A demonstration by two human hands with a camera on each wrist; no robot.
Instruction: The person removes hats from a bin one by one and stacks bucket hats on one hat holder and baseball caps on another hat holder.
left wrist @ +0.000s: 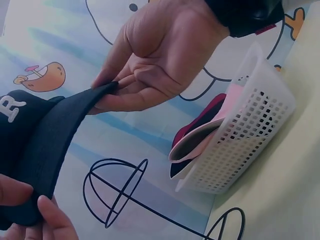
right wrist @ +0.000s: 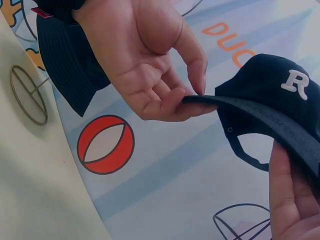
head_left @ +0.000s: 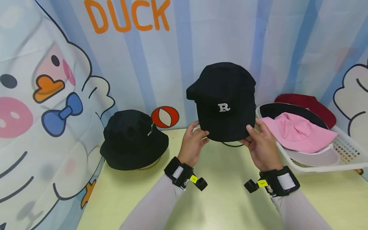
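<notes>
A black baseball cap (head_left: pixel 224 83) with a white letter R is held up in front, its brim toward me. My left hand (head_left: pixel 191 145) pinches the left side of the brim. On the brim's right side, my right hand (head_left: pixel 261 145) pinches with thumb on top and fingers below. The left wrist view has the right hand (left wrist: pixel 165 55) gripping one brim end, with left-hand fingertips (left wrist: pixel 55 215) at the other. Behind the cap stands a black wire hat stand (left wrist: pixel 120 192), mostly hidden in the head view. The right wrist view shows the cap's back strap (right wrist: pixel 245 155).
To the left, a black bucket hat (head_left: pixel 133 140) sits on a stand, whose round wire base (right wrist: pixel 30 95) shows in the right wrist view. At right, a white perforated basket (head_left: pixel 349 153) holds a pink hat (head_left: pixel 302 132), a dark red cap (head_left: pixel 306 108) and other hats. A printed curtain (head_left: pixel 224 32) hangs behind the table.
</notes>
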